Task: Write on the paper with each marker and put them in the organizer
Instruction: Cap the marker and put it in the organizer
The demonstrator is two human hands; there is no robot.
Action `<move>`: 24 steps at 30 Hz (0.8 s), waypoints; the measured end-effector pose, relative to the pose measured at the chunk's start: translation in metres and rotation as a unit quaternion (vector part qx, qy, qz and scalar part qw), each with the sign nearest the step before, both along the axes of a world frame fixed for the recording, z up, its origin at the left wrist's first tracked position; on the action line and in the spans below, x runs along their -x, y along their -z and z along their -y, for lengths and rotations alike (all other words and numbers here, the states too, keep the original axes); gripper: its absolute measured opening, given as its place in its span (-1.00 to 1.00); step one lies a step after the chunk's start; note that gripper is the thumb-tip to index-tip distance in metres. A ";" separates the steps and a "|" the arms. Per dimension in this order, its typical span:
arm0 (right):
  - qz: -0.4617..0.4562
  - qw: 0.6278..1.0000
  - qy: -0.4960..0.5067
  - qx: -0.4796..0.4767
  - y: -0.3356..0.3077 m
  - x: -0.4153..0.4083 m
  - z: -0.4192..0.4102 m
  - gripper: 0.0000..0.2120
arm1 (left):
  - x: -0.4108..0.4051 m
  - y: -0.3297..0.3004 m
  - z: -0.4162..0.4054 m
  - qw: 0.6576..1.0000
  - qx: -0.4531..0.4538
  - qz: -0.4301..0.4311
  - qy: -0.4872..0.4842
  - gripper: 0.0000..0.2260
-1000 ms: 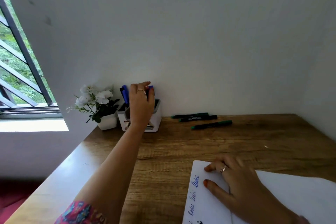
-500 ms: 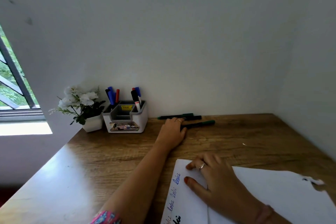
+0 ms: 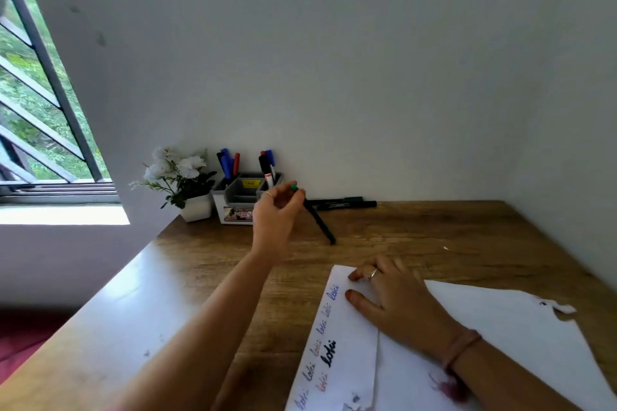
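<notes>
My left hand (image 3: 275,215) pinches a green marker (image 3: 319,222) by its green-capped end, lifted just above the wooden desk, its other end pointing down and right. Two more dark green markers (image 3: 344,203) lie against the wall behind it. The white and grey organizer (image 3: 235,207) stands at the back left, with several blue, red and black markers upright in it. My right hand (image 3: 392,304) rests flat on the white paper (image 3: 500,344), which carries several handwritten words along its left edge.
A small white pot of white flowers (image 3: 187,183) stands left of the organizer. A window (image 3: 30,93) with bars is at the far left. The wooden desk (image 3: 434,237) meets white walls at the back and right. A reddish stain marks the paper near my right wrist.
My left hand left the organizer, moved right to the markers by the wall, and picked one green marker up. My right hand stayed on the paper.
</notes>
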State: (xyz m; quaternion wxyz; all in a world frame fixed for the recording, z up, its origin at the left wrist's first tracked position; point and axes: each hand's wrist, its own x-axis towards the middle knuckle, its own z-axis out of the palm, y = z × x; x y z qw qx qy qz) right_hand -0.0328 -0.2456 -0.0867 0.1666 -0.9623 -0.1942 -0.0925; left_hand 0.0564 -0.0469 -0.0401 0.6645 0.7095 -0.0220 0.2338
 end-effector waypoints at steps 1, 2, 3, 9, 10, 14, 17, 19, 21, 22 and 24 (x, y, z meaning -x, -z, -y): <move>-0.001 1.000 0.005 0.003 0.000 0.000 0.001 -0.58 | 0.007 -0.005 -0.005 1.000 0.029 0.000 0.001 -0.76; 0.000 1.000 0.009 0.006 -0.001 0.001 0.001 -0.61 | 0.016 -0.008 -0.010 0.999 0.049 0.001 0.001 -0.76; 0.003 1.000 0.012 0.007 -0.001 0.002 0.000 -0.62 | 0.025 -0.011 -0.014 0.998 0.064 0.000 0.000 -0.78; 0.006 1.000 0.011 0.010 -0.004 0.007 -0.004 -0.62 | 0.070 -0.014 -0.026 0.984 0.178 -0.005 0.030 -0.76; 0.006 1.000 0.008 0.008 -0.005 0.007 -0.005 -0.63 | 0.074 -0.013 -0.026 0.980 0.195 -0.005 0.037 -0.74; 0.008 1.000 0.000 0.019 -0.006 0.007 -0.007 -0.62 | 0.086 -0.017 -0.023 0.979 0.190 0.001 0.070 -0.74; 0.010 0.999 -0.002 0.045 -0.008 0.005 -0.009 -0.59 | 0.088 -0.020 -0.025 0.981 0.170 0.001 0.099 -0.82; 0.007 0.998 -0.010 0.055 -0.014 0.005 -0.006 -0.61 | 0.090 -0.022 -0.022 0.975 0.189 -0.013 0.114 -0.87; -0.012 1.000 -0.027 0.003 -0.024 0.008 -0.008 -0.66 | 0.091 -0.021 -0.019 0.971 0.200 -0.031 0.125 -0.89; -0.017 0.998 -0.036 -0.050 -0.030 0.011 -0.010 -0.68 | 0.091 -0.020 -0.019 0.969 0.202 -0.041 0.135 -0.90; -0.012 0.988 -0.047 -0.147 -0.046 0.021 -0.017 -0.78 | 0.092 -0.020 -0.017 0.964 0.208 -0.055 0.159 -0.89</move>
